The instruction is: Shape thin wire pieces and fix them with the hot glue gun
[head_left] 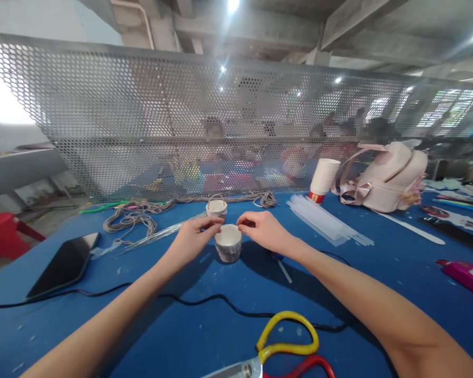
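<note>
A small cup (228,247) with a white inside and a grey-wrapped outside stands upright on the blue table. My left hand (195,236) has thumb and fingers pinched at the left of its rim. On the opposite side of the rim, my right hand (266,229) pinches in the same way. Anything thin between the fingertips is too small to make out. Just behind stands a second small cup (216,208) with a thin arched handle. Beside my right forearm a translucent stick (285,272) juts from a dark blue thing, mostly hidden by the arm.
Scissors (287,346) with yellow and red handles lie in front, near a black cable (216,297). Left are a phone (65,265), grey cord (132,215) and wires (163,231). Right are clear sticks (325,218), stacked paper cups (324,178) and a backpack (390,178). A perforated panel (150,126) stands behind.
</note>
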Available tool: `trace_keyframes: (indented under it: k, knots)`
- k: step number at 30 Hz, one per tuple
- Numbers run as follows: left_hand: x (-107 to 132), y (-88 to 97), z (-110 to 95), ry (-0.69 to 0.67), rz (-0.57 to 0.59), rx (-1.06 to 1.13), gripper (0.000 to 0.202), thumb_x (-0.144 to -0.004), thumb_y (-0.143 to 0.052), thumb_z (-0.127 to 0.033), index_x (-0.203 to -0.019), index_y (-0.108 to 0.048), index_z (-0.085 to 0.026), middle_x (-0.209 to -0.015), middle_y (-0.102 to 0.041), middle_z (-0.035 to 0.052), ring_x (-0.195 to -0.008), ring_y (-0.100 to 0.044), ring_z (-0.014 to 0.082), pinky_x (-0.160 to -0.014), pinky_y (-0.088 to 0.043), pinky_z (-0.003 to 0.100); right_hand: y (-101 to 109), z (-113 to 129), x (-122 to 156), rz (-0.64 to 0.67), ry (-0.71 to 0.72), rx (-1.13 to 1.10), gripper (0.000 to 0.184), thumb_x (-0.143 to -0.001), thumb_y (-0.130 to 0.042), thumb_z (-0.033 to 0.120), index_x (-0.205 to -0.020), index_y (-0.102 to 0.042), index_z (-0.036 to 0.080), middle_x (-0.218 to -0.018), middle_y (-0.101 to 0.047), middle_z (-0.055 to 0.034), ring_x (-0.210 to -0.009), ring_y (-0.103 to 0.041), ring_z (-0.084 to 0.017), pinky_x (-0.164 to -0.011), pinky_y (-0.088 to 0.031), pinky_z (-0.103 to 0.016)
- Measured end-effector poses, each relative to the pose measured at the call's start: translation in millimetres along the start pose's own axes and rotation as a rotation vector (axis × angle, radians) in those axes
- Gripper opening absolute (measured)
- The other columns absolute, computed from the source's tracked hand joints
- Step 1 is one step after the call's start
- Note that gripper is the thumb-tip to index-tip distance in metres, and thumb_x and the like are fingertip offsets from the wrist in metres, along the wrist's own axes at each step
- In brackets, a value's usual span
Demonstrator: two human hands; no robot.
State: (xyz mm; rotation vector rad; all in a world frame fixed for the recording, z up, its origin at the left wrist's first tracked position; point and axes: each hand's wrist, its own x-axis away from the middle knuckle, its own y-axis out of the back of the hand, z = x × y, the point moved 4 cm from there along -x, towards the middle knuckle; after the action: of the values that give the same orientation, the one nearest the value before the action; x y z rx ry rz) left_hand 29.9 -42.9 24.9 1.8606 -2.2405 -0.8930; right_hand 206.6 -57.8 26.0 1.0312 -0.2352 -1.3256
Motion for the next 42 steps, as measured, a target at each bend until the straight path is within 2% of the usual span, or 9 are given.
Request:
trace_keyframes:
  k: [6, 12, 16, 21, 26, 34, 39, 42]
  knots:
    - [2, 0.9, -5, -0.039, -0.034, 0.033, 0.038, -0.075, -0.054, -0.037, -0.103, -0.066, -0.016, -0.083, -0.071, 0.0045, -0.081, -0.064, 0.0216, -0.077, -0.05, 0.033, -1, -2, -1, -0.004, -0.007, 0.04, 0.014, -0.081, -0.055, 0.019, -0.084, -0.069, 0.02, -0.081, -0.071, -0.0017, -0.072, -0.061, -0.015, -0.066, -0.043, -0.025]
    - [0, 1.9, -2, -0.13, -0.056, -0.06, 0.029, -0.075, -0.052, -0.038, -0.087, -0.071, -0.019, -0.089, -0.068, 0.0052, -0.081, -0.062, 0.0208, -0.076, -0.05, 0.034, -2, -1, -1, 0.016, -0.011, 0.085, 0.013, -0.078, -0.058, 0.016, -0.079, -0.071, 0.019, -0.082, -0.071, -0.0039, -0.074, -0.061, -0.017, -0.066, -0.041, -0.027]
    - [-2, 2.2, 1, -0.139, -0.035, -0.123, 0.021, -0.072, -0.053, -0.031, -0.076, -0.071, -0.021, -0.081, -0.068, 0.0035, -0.078, -0.062, 0.0202, -0.077, -0.048, 0.033, -2, -1, -1, 0.012, -0.02, 0.068, 0.014, -0.078, -0.058, 0.018, -0.078, -0.071, 0.02, -0.081, -0.071, -0.0036, -0.074, -0.061, -0.018, -0.066, -0.04, -0.027]
    - [-3, 0.3, 4, -0.12, -0.026, -0.123, 0.025, -0.072, -0.053, -0.032, -0.084, -0.07, -0.019, -0.085, -0.07, 0.0055, -0.081, -0.063, 0.0217, -0.075, -0.048, 0.034, -4, 0, 0, -0.042, -0.014, -0.043, 0.015, -0.079, -0.056, 0.018, -0.077, -0.071, 0.019, -0.08, -0.071, -0.0032, -0.073, -0.061, -0.017, -0.066, -0.042, -0.027]
    - [-3, -5.0, 10, -0.101, -0.002, -0.11, 0.029, -0.072, -0.053, -0.033, -0.091, -0.067, -0.016, -0.09, -0.07, 0.0072, -0.087, -0.063, 0.0229, -0.075, -0.048, 0.035, -4, -2, 0, -0.149, -0.028, -0.227, 0.015, -0.079, -0.056, 0.022, -0.078, -0.07, 0.018, -0.078, -0.071, -0.0024, -0.071, -0.063, -0.016, -0.068, -0.046, -0.026]
    - [-2, -11.9, 15, -0.069, 0.055, -0.063, 0.032, -0.071, -0.057, -0.033, -0.097, -0.066, -0.017, -0.098, -0.07, 0.008, -0.088, -0.063, 0.0231, -0.071, -0.048, 0.034, 2, -6, -3, -0.287, -0.048, -0.449, 0.018, -0.079, -0.056, 0.031, -0.076, -0.066, 0.016, -0.064, -0.064, -0.0012, -0.059, -0.059, -0.014, -0.061, -0.05, -0.026]
    - [-2, -7.8, 9, -0.041, 0.054, 0.018, 0.027, -0.072, -0.057, -0.035, -0.089, -0.068, -0.017, -0.095, -0.071, 0.0076, -0.092, -0.062, 0.0244, -0.08, -0.047, 0.036, 10, -4, -1, -0.357, -0.015, -0.492, 0.018, -0.079, -0.056, 0.033, -0.078, -0.065, 0.017, -0.067, -0.063, -0.0018, -0.06, -0.059, -0.013, -0.061, -0.051, -0.027]
    - [0, -2.9, 3, -0.034, 0.063, 0.085, 0.03, -0.077, -0.052, -0.04, -0.088, -0.07, -0.018, -0.1, -0.071, 0.008, -0.095, -0.061, 0.0248, -0.084, -0.046, 0.036, 17, -1, -1, -0.342, -0.01, -0.493, 0.015, -0.079, -0.057, 0.031, -0.076, -0.063, 0.017, -0.065, -0.062, -0.0006, -0.059, -0.06, -0.013, -0.06, -0.051, -0.027]
